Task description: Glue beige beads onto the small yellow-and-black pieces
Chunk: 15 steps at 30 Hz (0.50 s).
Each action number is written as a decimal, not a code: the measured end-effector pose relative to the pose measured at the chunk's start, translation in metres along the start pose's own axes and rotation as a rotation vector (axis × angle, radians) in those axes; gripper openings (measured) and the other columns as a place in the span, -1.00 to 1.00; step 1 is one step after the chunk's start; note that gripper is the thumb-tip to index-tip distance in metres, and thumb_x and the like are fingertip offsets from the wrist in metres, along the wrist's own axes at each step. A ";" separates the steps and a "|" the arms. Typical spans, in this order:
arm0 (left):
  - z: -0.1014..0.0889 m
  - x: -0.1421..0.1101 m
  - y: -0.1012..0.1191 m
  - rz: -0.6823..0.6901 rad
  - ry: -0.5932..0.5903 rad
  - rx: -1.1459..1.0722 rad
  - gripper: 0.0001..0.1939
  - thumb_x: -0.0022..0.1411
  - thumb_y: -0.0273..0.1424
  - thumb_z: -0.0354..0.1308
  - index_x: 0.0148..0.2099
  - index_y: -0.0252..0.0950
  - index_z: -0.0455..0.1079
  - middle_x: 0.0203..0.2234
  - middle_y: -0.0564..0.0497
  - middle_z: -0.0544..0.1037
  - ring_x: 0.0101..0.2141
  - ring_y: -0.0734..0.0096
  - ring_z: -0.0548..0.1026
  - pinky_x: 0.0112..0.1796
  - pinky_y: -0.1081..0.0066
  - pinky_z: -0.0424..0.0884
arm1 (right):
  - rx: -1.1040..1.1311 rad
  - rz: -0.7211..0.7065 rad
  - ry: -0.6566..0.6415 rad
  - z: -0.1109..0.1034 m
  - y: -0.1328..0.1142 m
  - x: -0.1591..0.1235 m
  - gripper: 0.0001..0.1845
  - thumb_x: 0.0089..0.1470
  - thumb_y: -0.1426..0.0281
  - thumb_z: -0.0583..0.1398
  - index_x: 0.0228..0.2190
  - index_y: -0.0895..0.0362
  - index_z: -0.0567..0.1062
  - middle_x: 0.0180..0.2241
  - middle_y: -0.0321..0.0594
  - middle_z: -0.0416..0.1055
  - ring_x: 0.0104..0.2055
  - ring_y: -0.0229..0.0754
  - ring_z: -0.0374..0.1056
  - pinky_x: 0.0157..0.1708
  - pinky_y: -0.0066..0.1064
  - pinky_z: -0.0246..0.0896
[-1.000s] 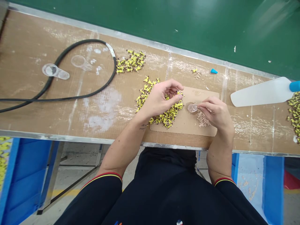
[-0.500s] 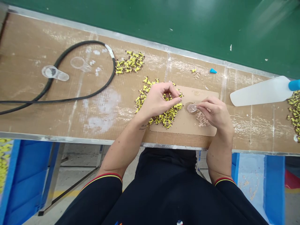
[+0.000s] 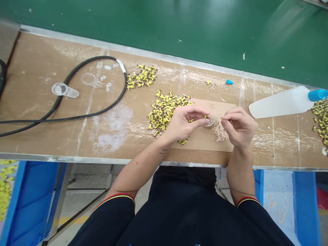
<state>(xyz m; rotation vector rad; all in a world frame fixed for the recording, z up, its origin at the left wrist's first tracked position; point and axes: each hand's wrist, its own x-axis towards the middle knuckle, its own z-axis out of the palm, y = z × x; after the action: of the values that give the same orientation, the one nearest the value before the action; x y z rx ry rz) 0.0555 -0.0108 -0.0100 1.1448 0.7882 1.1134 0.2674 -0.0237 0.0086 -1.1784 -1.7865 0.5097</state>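
Observation:
My left hand (image 3: 191,121) is closed in a pinch beside a small clear dish (image 3: 210,123), and a tiny yellow-and-black figure (image 3: 206,117) shows at its fingertips. To the right, my right hand (image 3: 239,124) is also pinched, its fingertips just above a heap of tiny pale pink pieces (image 3: 220,132). What those fingertips hold is too small to make out. Under both hands lies a cardboard sheet (image 3: 200,141). A large heap of yellow-and-black figures (image 3: 164,111) spreads left of my left hand and partly behind it.
A white bottle with a blue cap (image 3: 282,101) lies at the right, near more yellow figures (image 3: 321,119). Further back are a small blue cone-shaped cap (image 3: 229,81) and another figure heap (image 3: 143,76). A black cable (image 3: 89,118) loops around clear plastic scoops (image 3: 65,90) on the left.
My left hand has moved right from the figure heap to the dish, and a figure now shows in its fingers. My right hand has drawn back slightly from the dish.

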 end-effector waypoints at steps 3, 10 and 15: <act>0.007 -0.002 -0.004 -0.061 -0.005 -0.112 -0.53 0.02 -0.03 0.54 -0.21 -0.28 0.61 -0.29 -0.07 0.72 -0.28 0.30 0.70 -0.09 0.21 0.70 | 0.061 -0.007 0.010 0.005 -0.003 -0.001 -0.84 0.24 0.19 0.29 -0.35 -0.03 0.60 -0.40 -0.22 0.48 -0.41 -0.19 0.36 -0.50 -0.26 0.28; 0.010 -0.004 -0.005 -0.086 0.003 -0.257 -0.66 0.05 -0.23 0.57 -0.20 -0.33 0.64 -0.31 -0.07 0.74 -0.31 0.35 0.72 -0.12 0.31 0.71 | 0.153 -0.075 0.024 0.011 -0.002 0.001 -0.91 0.21 0.29 0.33 -0.35 0.00 0.61 -0.43 -0.26 0.50 -0.41 -0.21 0.39 -0.48 -0.31 0.30; 0.012 -0.006 -0.005 -0.093 -0.011 -0.277 -0.71 0.07 -0.27 0.56 -0.23 -0.33 0.64 -0.34 -0.04 0.73 -0.30 0.37 0.72 -0.10 0.37 0.70 | 0.222 -0.125 0.022 0.015 -0.002 0.002 -0.94 0.18 0.40 0.34 -0.36 0.01 0.62 -0.43 -0.29 0.53 -0.42 -0.24 0.39 -0.47 -0.35 0.31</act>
<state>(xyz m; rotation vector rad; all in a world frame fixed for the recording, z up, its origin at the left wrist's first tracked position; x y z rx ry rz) 0.0659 -0.0199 -0.0118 0.8730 0.6494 1.0993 0.2533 -0.0209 0.0035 -0.9104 -1.7230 0.6012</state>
